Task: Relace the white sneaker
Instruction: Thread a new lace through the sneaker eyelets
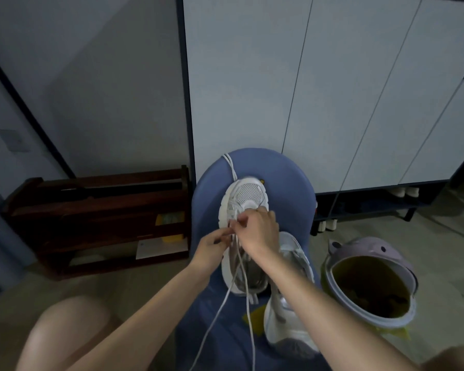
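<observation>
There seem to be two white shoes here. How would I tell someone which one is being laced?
Find the blue seat in front of the white cabinet. Two white sneakers lie on it; the sneaker being laced is the farther one, upright with mesh toe pointing away, both hands at its eyelets. The other sneaker lies on its side.

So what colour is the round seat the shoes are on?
Blue. The seat shows best in the head view.

Both bare forearms reach forward and converge. The left hand (214, 243) comes in from the left, fingertips pinched together — the right hand (257, 231) sits just above it, knuckles up, fingers curled down and pinching too.
</observation>
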